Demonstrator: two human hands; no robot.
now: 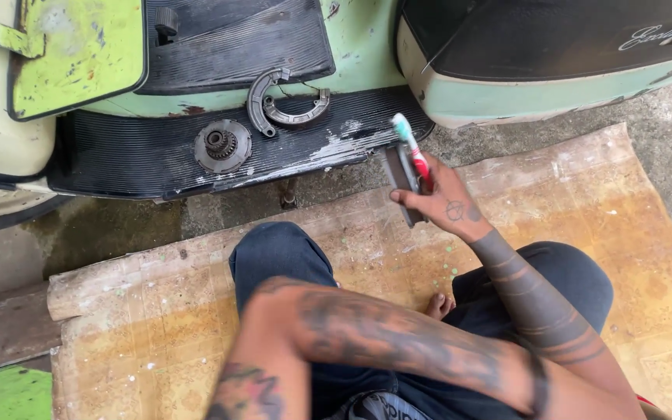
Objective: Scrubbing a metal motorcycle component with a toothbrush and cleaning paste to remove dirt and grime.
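My right hand (446,204) is raised over the worn mat and grips two things together. One is a toothbrush (411,148) with a red and white handle and a teal and white head pointing up. The other is a dark flat rectangular piece (398,173), held against it. Both are close to the edge of the scooter's black ribbed footboard (141,159). My left forearm (398,342) lies across my lap. Its hand is hidden behind my right arm.
A curved metal brake shoe pair (285,105) and a round toothed metal part (222,145) lie on the footboard of the pale green scooter (367,47). I sit on a yellowed, stained mat (647,257) over concrete ground. A bare foot (438,305) shows between my knees.
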